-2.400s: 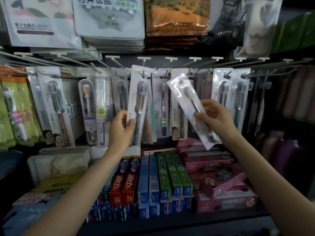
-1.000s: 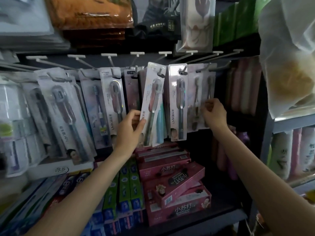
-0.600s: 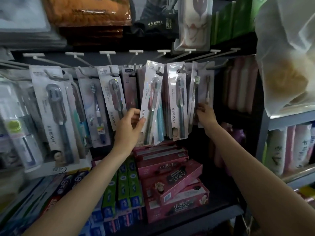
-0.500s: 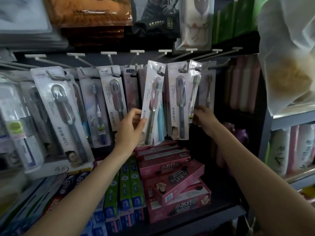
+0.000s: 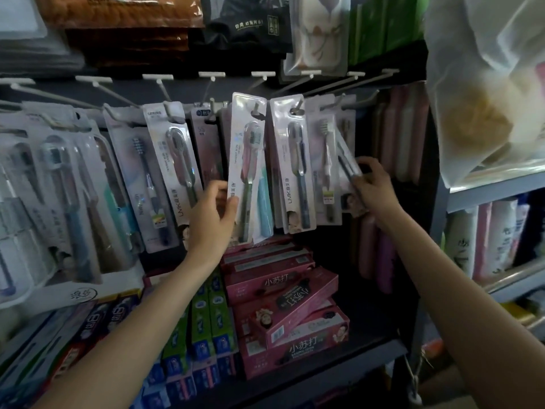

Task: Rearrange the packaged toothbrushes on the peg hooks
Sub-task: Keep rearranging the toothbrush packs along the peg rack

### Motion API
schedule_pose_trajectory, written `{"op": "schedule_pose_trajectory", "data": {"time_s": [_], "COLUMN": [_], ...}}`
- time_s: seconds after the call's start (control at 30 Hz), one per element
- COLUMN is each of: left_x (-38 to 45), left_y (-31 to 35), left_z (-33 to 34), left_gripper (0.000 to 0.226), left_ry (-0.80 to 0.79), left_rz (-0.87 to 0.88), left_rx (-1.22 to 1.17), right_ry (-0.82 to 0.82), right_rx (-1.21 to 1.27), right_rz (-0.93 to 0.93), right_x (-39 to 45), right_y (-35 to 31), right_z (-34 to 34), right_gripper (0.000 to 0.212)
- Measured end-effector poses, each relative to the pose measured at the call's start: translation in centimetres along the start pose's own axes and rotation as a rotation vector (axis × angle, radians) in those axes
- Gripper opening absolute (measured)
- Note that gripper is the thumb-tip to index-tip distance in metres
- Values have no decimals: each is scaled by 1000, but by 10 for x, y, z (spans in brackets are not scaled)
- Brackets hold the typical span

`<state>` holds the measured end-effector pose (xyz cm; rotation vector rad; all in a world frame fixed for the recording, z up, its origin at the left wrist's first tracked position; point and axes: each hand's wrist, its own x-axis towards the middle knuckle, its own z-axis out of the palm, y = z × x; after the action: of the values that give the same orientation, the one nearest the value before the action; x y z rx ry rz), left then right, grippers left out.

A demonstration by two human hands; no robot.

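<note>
The toothbrush packs [image 5: 247,160] are glossy clear plastic blisters over smooth printed card; the peg hooks [image 5: 298,106] look like thin pale metal wire with flat white plastic label tabs; the pink toothpaste boxes [image 5: 289,302] are smooth, slightly shiny cardboard; the bag [image 5: 483,84] at upper right is cloudy, soft translucent plastic; the shelf [image 5: 348,364] looks dark and matt.

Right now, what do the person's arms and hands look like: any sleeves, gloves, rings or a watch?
Both forearms are bare as far as the frame shows, with no sleeve in view. The left hand and right hand wear no gloves. No watch, bracelet or ring is visible, and the nails look short.
</note>
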<state>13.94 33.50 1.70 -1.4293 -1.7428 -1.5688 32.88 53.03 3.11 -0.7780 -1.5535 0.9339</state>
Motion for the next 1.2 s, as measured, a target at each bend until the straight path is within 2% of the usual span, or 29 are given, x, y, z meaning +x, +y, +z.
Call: {"op": "schedule_pose_trajectory", "data": {"time_s": [0.1, 0.17, 0.23, 0.27, 0.37, 0.6, 0.7, 0.8, 0.9, 1.03, 1.2], "left_x": [1, 2, 3, 3, 4, -1, -2, -2, -5, -17, -30], "left_y": [-1, -1, -2, -2, -5, 2, 2, 2, 6, 2, -6], "left_z": [10, 13, 13, 12, 9, 12, 13, 12, 8, -8, -57], "left_gripper": [11, 11, 10, 9, 9, 9, 13, 12, 20, 40, 31], "left_ry": [-11, -7, -7, -8, 4, -6, -7, -16, -55, -91, 46], "left_rz": [-13, -24, -19, -15, -16, 9, 3, -7, -50, -94, 62], "left_rx": [1, -6, -5, 1, 25, -18, -30, -64, -87, -69, -3], "right_ry": [13, -56, -105, -108, -87, -33, 19, 116, 138, 65, -66], "right_rx": [-222, -495, -738, -759, -538, -63, 86, 121, 115, 53, -88], "right_rz": [-136, -222, -232, -212, -119, 225, 291, 217, 86, -110, -399], "right_x": [3, 7, 9, 8, -5, -70, -96, -111, -120, -130, -144], "right_y": [-11, -17, -19, -17, -4, 62, 69, 70, 57, 25, -14], "right_z": [-18, -22, -22, -22, -18, 2, 7, 11, 17, 30, 57], "right_gripper": [33, 37, 40, 40, 37, 23, 18, 16, 17, 20, 23]}}
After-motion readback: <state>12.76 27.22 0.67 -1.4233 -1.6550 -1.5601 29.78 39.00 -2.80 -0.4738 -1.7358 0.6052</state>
